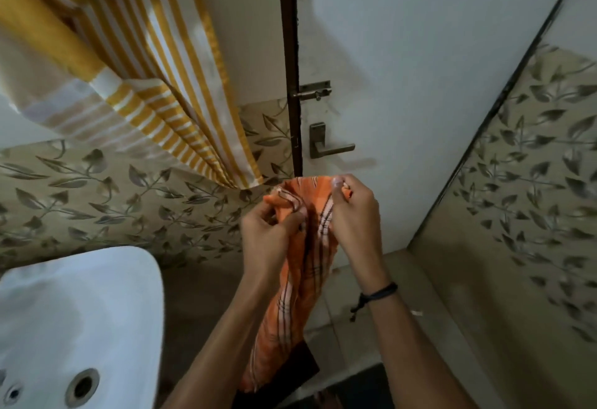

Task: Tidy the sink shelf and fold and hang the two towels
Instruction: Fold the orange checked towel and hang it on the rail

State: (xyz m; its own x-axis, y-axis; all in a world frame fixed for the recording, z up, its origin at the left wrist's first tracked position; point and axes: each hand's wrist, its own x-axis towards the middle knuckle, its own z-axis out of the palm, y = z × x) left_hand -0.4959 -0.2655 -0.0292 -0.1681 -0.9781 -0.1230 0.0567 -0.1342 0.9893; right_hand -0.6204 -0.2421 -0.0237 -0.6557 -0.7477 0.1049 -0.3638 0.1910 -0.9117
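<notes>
An orange towel (290, 305) with white and dark stripes hangs bunched between my hands in front of the door. My left hand (268, 234) grips its upper left edge. My right hand (353, 215) pinches the upper right edge between thumb and fingers. The cloth trails down past my forearms toward the floor. A yellow and white striped towel (161, 85) hangs from above at the upper left, draped down the wall. The sink shelf is out of view.
A white sink (80, 311) with its drain hole sits at the lower left. Straight ahead is a white door (403, 69) with a latch bolt (313, 90) and a lever handle (329, 145). Leaf-patterned tiled walls (533, 198) close in on both sides.
</notes>
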